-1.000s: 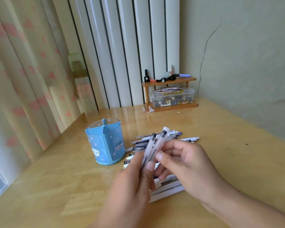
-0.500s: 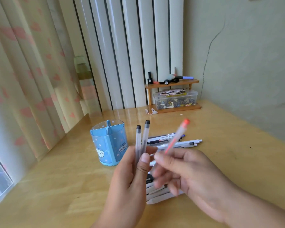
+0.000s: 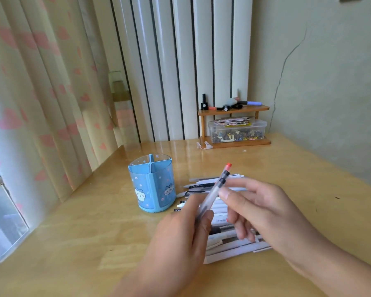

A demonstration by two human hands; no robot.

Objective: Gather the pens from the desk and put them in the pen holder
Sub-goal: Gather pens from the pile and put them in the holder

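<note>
Much of the pen pile [image 3: 229, 236] on the desk [image 3: 77, 243] is covered by both hands, so no count there. Left hand [image 3: 180, 239] grips three frosted pens [image 3: 214, 194] bunched together, tilted up to the right: two black-capped, one red-capped on top. Right hand [image 3: 266, 211] hovers just beside them, fingers loosely curled, thumb tip close to the barrels; contact is unclear. One blue pen holder [image 3: 152, 187], cat faces printed on it, divided inside, stands upright left of the pile.
</note>
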